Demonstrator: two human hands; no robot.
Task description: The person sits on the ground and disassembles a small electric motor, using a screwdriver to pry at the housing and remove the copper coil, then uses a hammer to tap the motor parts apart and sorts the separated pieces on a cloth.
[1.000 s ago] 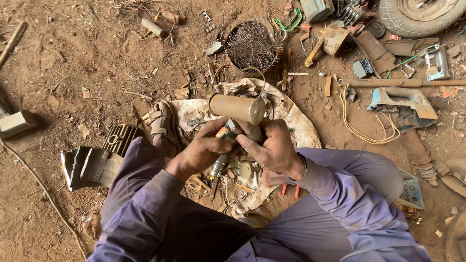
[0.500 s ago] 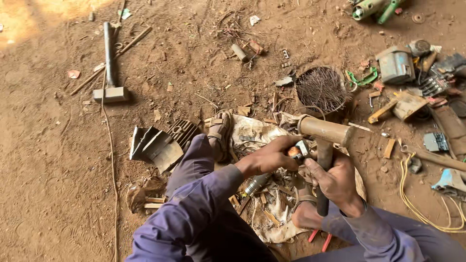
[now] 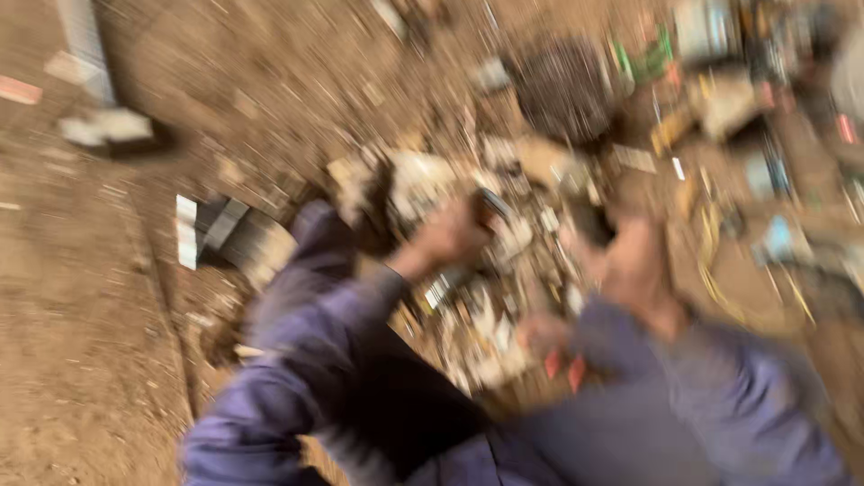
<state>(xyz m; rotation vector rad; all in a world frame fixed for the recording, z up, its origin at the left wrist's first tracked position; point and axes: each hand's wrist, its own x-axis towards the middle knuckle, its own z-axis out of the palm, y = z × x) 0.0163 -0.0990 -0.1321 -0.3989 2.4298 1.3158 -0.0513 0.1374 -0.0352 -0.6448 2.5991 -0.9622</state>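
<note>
Blurring hides what is gripped: the left hand and right hand are seen over a scrap pile on the dirt floor.

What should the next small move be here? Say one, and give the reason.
Probably hold both hands where they are until the view steadies. The picture is smeared by motion: the left hand and the right hand sit close together over the pale cloth strewn with scrap, but what either grip holds cannot be made out. Red-handled pliers lie near the knee, within reach.
</note>
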